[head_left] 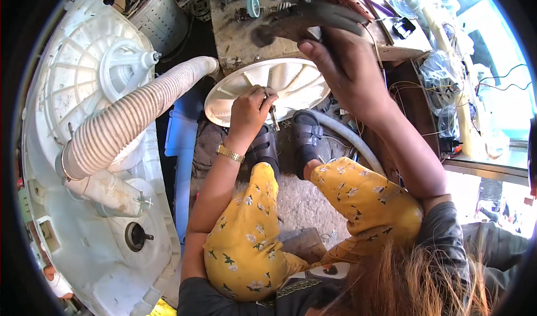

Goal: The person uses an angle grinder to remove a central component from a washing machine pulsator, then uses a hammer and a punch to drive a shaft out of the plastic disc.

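My left hand (247,110) pinches a short metal rod (274,118) at the rim of a round white ribbed plastic disc (302,72). The disc leans tilted against the workbench, in front of my sandalled feet. Raised above it, my right hand (355,72) grips a dark tool that looks like a hammer (313,18), smeared by motion. The hammer hangs over the bench top, apart from the rod. My left fingers hide the rod's upper part.
A large white washing machine tub (89,249) with a ribbed hose (134,109) stands at the left. The wooden workbench (232,42) carries loose parts. A grey hose (349,134) curves beside my right foot. Plastic bags and wires (444,70) crowd the right, near a window.
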Tool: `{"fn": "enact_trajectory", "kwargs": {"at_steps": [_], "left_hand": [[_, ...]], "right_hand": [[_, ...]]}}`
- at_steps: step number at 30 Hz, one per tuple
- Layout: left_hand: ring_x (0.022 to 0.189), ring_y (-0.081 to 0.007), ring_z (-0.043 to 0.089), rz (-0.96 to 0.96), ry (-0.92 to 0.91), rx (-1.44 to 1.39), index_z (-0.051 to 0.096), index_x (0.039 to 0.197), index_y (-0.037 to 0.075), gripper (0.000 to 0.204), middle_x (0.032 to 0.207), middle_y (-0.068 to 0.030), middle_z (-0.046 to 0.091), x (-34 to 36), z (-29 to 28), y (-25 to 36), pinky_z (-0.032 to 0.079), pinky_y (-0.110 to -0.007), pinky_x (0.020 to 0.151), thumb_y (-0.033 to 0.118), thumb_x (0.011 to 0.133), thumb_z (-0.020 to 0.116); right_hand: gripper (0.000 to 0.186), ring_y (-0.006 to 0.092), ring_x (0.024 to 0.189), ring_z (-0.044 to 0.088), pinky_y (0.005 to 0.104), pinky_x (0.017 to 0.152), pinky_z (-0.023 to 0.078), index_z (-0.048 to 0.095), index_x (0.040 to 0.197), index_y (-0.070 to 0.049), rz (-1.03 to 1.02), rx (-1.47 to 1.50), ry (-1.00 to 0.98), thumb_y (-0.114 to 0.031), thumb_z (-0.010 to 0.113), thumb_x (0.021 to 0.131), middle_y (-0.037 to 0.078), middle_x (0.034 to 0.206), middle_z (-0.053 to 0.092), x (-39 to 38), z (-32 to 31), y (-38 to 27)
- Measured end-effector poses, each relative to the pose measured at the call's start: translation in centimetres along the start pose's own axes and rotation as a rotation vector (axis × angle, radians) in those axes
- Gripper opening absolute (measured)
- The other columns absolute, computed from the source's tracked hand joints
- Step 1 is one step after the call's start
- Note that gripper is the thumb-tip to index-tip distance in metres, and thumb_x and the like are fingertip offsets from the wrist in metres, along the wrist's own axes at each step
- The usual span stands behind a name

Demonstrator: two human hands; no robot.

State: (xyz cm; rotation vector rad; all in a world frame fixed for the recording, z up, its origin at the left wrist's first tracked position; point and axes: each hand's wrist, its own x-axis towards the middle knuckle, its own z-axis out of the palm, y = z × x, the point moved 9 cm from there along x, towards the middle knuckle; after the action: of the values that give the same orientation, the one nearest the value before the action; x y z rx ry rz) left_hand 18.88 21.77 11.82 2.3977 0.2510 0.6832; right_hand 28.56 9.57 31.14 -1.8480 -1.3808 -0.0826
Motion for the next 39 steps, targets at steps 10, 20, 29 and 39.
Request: {"fn": "enact_trajectory", "kwargs": {"at_steps": [10,20,29,39], "left_hand": [[0.079,-0.03,0.069,-0.066,0.028,-0.085,0.07,0.097,0.002,0.011,0.089,-0.0131,0.071,-1.2,-0.6,-1.0,0.053,-0.038,0.071,0.01,0.092,0.065],[0.08,-0.0288,0.068,-0.038,0.127,-0.139,0.068,0.095,0.002,0.008,0.088,-0.0116,0.07,-1.8,-1.8,-0.2,0.053,-0.037,0.072,0.006,0.091,0.064],[0.085,-0.0274,0.069,0.024,0.164,-0.161,0.069,0.098,0.001,0.009,0.091,-0.0099,0.07,-2.1,-2.9,0.9,0.054,-0.034,0.076,0.003,0.09,0.065],[0.087,-0.0234,0.069,-0.129,0.189,-0.182,0.065,0.103,-0.002,0.017,0.092,-0.0115,0.07,-3.9,-4.1,-0.8,0.053,-0.032,0.079,0.007,0.1,0.051]], "right_hand": [[0.038,0.04,0.091,0.065,0.0438,0.078,0.051,0.065,0.1,-0.002,0.234,-0.117,0.029,-0.032,0.078,0.082,0.02,0.094,0.069,-6.3,5.7,16.6],[0.035,0.0186,0.066,0.056,0.0351,0.065,0.047,0.064,0.099,0.0,0.368,0.02,0.11,-0.023,0.083,0.081,0.011,0.075,0.063,-7.7,7.1,17.5],[0.029,0.0299,0.088,0.064,0.0372,0.079,0.051,0.068,0.111,-0.007,0.28,0.216,0.28,-0.022,0.074,0.088,0.013,0.099,0.068,-8.2,6.2,17.9],[0.023,0.0286,0.086,0.066,0.0361,0.078,0.051,0.067,0.11,-0.004,0.262,0.25,0.254,-0.017,0.067,0.092,0.016,0.098,0.069,-10.3,3.3,16.6]]}}
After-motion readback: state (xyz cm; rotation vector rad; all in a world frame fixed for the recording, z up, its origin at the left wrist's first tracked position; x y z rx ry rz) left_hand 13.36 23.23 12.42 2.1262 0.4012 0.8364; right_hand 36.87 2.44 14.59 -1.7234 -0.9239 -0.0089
